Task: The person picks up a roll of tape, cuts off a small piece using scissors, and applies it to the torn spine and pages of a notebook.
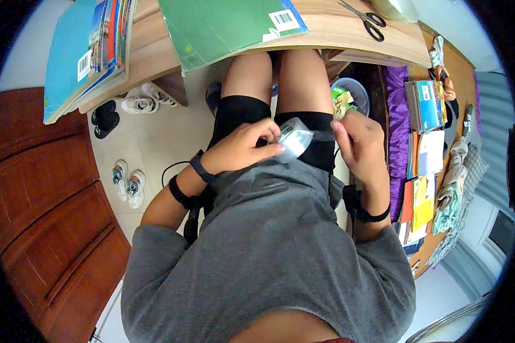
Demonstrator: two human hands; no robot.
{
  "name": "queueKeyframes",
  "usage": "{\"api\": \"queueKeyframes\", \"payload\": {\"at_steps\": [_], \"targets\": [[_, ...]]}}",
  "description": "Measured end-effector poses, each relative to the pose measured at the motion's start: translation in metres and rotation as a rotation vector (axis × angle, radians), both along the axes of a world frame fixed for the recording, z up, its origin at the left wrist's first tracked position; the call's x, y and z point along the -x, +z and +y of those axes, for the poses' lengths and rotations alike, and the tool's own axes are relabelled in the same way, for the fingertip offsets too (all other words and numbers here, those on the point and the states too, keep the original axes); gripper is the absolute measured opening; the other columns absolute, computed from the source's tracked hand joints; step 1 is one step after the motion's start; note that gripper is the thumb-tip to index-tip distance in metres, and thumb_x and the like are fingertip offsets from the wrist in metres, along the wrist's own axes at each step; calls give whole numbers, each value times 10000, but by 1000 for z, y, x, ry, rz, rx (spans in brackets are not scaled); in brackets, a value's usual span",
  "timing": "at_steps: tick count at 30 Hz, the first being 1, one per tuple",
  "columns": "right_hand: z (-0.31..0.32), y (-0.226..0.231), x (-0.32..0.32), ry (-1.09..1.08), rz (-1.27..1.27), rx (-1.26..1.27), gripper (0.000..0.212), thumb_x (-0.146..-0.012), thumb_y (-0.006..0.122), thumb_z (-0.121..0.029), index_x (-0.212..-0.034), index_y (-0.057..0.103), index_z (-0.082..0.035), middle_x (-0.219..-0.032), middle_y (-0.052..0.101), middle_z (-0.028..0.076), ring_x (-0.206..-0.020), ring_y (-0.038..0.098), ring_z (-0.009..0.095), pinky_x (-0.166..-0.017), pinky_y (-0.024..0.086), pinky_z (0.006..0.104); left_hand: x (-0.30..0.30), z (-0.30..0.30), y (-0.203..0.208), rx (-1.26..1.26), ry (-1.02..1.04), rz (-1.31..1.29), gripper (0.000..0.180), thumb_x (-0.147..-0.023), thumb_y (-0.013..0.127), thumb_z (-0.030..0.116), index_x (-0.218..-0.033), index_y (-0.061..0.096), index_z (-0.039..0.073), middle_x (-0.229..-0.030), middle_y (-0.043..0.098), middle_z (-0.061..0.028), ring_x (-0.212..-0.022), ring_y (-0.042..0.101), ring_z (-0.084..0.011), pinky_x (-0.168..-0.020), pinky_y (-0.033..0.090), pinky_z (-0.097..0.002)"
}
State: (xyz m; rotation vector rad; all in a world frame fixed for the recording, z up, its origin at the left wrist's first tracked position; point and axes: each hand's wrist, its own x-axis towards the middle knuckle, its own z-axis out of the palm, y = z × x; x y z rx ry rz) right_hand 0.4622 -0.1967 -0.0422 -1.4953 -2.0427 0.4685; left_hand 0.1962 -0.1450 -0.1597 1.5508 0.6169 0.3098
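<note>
Over my lap, my left hand [249, 145] grips a roll of clear tape [295, 140] by its near left side, thumb and fingers around the rim. A short strip of tape [324, 136] stretches from the roll to the right. My right hand [359, 143] is closed, its thumb and fingers pinching the free end of that strip. On the table ahead lies a green book [223, 31] with its lower edge at the table's front edge. Black-handled scissors [367, 22] rest to the right of it.
The wooden table [349, 43] spans the front. A stack of books [68, 63] overhangs its left end. A bin [353, 94] stands right of my knees. Piles of books [423, 154] and clothes [455, 177] lie along the right. Shoes [129, 183] sit on the floor at left.
</note>
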Motion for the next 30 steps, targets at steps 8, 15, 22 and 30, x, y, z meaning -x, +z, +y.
{"api": "queueKeyframes", "payload": {"at_steps": [8, 15, 22, 30], "targets": [[3, 4, 13, 77, -39, -26, 244, -938, 743, -129, -826, 549, -32, -764, 555, 162, -680, 604, 377, -606, 479, 466, -52, 25, 58, -729, 176, -291, 480, -704, 952, 273, -1045, 726, 22, -1087, 643, -123, -1003, 630, -306, -942, 503, -418], [8, 8, 9, 91, -64, -72, 252, -940, 743, -147, -821, 555, -29, -762, 546, 158, -676, 595, 378, -604, 471, 470, -53, 41, 49, -314, -39, -353, 434, -732, 948, 216, -1047, 743, -1, -1024, 736, -141, -997, 697, -295, -924, 533, -396], [13, 13, 8, 162, -43, -82, 260, -936, 742, -154, -809, 553, -29, -745, 541, 151, -657, 596, 369, -584, 472, 463, -46, 49, 55, -199, -146, -318, 285, -870, 864, 199, -1016, 757, -20, -1011, 757, -146, -957, 709, -254, -890, 540, -383], [20, 27, 11, 221, -19, -57, 243, -951, 716, -142, -798, 578, -14, -728, 567, 157, -647, 603, 365, -577, 473, 459, -46, 47, 59, -200, -102, -300, 197, -891, 841, 135, -989, 776, -23, -995, 781, -159, -960, 742, -255, -893, 558, -371]]}}
